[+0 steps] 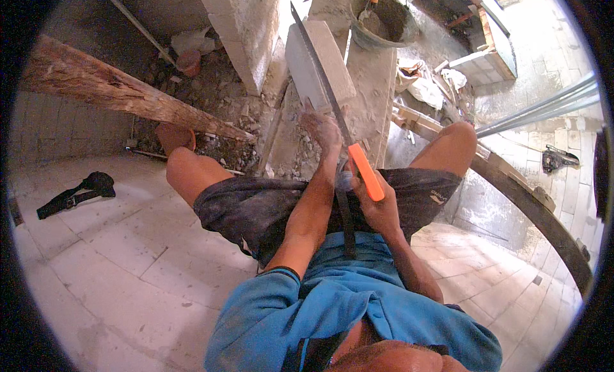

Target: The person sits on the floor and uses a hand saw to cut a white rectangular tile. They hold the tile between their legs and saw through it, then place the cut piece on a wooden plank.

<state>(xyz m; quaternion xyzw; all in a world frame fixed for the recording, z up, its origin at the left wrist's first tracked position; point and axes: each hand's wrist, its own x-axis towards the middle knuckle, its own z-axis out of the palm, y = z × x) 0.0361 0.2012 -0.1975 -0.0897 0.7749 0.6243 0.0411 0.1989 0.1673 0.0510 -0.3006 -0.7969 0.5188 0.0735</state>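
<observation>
At the far left, a black fabric strap (83, 191) lies on the pale tiled floor (166, 276), and a rough brown timber beam (128, 94) slants above grey rubble (220, 129). The bare left hand (323, 129) comes next, its fingers at the near end of a pale grey rectangular block (338, 65), seemingly steadying it; how firmly they press, I cannot tell. The block lies on a dusty, pale board (372, 100), clear of its right edge and toward its far end. Along the block's length runs a long dark-bladed handsaw with an orange handle (335, 110) — tip past the far end, handle toward the person's lap. The right hand (382, 209) is wrapped around that handle, close to the left hand but separate from it.

As for progress, the saw is in place, yet the block looks to be one piece — no clear offcut beside it. Whether the blade has bitten in is not clear, so most of the cutting is probably left. Farther right, a round, mortar-stained bucket (377, 42) stands by the board's far right corner.
</observation>
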